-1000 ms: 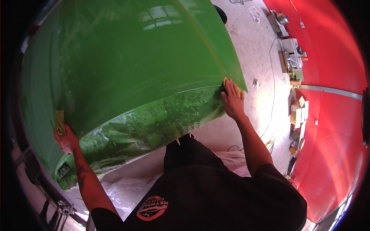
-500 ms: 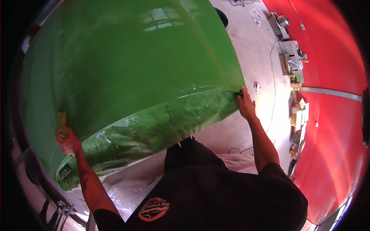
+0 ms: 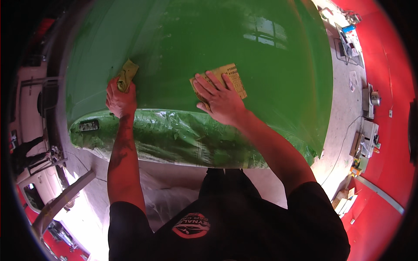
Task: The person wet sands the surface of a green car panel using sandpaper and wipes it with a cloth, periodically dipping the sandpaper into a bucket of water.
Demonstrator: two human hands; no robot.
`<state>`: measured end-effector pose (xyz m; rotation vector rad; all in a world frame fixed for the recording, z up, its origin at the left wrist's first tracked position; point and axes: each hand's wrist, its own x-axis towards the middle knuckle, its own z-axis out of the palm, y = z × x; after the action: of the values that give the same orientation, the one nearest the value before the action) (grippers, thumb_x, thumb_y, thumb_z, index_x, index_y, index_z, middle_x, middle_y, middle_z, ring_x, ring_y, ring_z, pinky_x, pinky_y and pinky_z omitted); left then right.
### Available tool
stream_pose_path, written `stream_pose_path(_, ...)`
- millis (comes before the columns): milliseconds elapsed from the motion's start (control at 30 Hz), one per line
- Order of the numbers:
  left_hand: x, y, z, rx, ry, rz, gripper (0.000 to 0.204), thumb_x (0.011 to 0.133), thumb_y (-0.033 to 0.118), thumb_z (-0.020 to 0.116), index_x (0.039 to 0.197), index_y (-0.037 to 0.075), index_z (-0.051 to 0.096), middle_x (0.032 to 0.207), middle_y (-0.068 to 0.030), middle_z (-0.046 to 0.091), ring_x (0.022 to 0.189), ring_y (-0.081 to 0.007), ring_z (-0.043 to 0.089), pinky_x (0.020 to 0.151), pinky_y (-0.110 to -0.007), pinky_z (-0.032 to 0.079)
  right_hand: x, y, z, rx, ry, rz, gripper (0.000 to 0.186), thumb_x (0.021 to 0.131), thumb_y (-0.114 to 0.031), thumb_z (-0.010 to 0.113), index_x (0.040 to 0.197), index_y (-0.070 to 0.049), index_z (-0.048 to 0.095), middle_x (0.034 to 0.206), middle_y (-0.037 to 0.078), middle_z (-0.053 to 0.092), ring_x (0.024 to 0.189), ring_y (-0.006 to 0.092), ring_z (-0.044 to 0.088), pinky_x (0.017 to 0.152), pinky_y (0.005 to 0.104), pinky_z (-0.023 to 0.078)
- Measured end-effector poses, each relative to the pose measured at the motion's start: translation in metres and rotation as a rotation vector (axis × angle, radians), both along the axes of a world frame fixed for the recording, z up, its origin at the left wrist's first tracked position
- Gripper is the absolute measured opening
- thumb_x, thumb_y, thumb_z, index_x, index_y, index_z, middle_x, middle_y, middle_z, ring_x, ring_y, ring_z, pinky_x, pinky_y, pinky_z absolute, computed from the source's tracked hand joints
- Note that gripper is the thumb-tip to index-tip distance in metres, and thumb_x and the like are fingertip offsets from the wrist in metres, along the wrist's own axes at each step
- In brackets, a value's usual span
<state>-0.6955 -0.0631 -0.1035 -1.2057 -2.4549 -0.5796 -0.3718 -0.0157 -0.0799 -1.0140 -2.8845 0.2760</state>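
Observation:
A large glossy green painted car panel [image 3: 196, 48] fills the upper view. Its lower edge is wrapped in green-tinted masking film [image 3: 183, 137]. My right hand [image 3: 220, 100] lies flat with fingers spread on a tan sheet of sandpaper [image 3: 230, 78], pressing it against the panel. My left hand [image 3: 119, 98] is closed around a folded yellow cloth [image 3: 127, 74] held against the panel at the left.
A grey concrete floor [image 3: 348, 104] lies to the right, with workbenches and tools [image 3: 368, 135] along a red wall [image 3: 392, 65]. White plastic sheeting [image 3: 170, 195] covers the floor below the panel. A white vehicle [image 3: 30, 113] stands at the left.
Both hands left the panel's lower edge and came up onto its top surface. The right hand now presses sandpaper near the middle; the view has shifted over the panel.

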Motion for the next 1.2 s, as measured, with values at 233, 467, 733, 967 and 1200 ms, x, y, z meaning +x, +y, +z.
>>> stream_pose_path(233, -0.010, -0.010, 0.001, -0.015, -0.034, -0.006, 0.051, 0.073, 0.038, 0.072, 0.119, 0.021, 0.057, 0.120, -0.0013, 0.059, 0.106, -0.0277, 0.060, 0.088, -0.046, 0.046, -0.020, -0.035, -0.004, -0.050, 0.017, 0.084, 0.057, 0.099, -0.044, 0.045, 0.148, -0.016, 0.037, 0.157, -0.001, 0.027, 0.145, 0.0265, 0.026, 0.118, 0.0485, 0.020)
stream_pose_path(467, -0.006, -0.010, 0.000, -0.043, -0.073, -0.006, 0.053, 0.071, 0.036, 0.074, 0.118, 0.020, 0.056, 0.126, -0.0023, 0.057, 0.109, -0.0275, 0.059, 0.093, -0.045, 0.043, -0.046, 0.073, -0.011, 0.055, -0.098, 0.208, 0.064, 0.100, -0.052, 0.032, 0.153, -0.016, 0.027, 0.160, 0.002, 0.021, 0.147, 0.0281, 0.019, 0.119, 0.0480, 0.016)
stream_pose_path(733, -0.006, -0.004, 0.006, -0.021, -0.103, -0.063, 0.052, 0.073, 0.034, 0.072, 0.120, 0.019, 0.056, 0.128, -0.0039, 0.055, 0.117, -0.0269, 0.054, 0.097, -0.045, 0.040, -0.122, 0.123, -0.011, 0.046, -0.001, -0.112, 0.062, 0.101, -0.047, 0.037, 0.150, -0.011, 0.032, 0.158, 0.009, 0.026, 0.147, 0.0310, 0.020, 0.118, 0.0495, 0.015)
stream_pose_path(967, -0.012, -0.008, 0.005, -0.022, -0.122, -0.058, 0.057, 0.069, 0.034, 0.076, 0.119, 0.017, 0.054, 0.129, -0.0058, 0.053, 0.118, -0.0268, 0.052, 0.098, -0.045, 0.039, -0.112, -0.011, 0.002, -0.164, -0.057, 0.395, 0.062, 0.099, -0.050, 0.039, 0.151, -0.016, 0.030, 0.159, 0.001, 0.026, 0.146, 0.0243, 0.024, 0.119, 0.0477, 0.017)
stream_pose_path(1200, -0.001, 0.005, 0.008, 0.027, -0.118, -0.077, 0.054, 0.069, 0.033, 0.075, 0.117, 0.017, 0.056, 0.127, -0.0060, 0.054, 0.117, -0.0273, 0.054, 0.096, -0.045, 0.040, -0.150, 0.246, 0.007, 0.070, -0.187, 0.031, 0.059, 0.103, -0.046, 0.029, 0.151, -0.013, 0.031, 0.159, 0.005, 0.026, 0.145, 0.0280, 0.025, 0.119, 0.0497, 0.016)
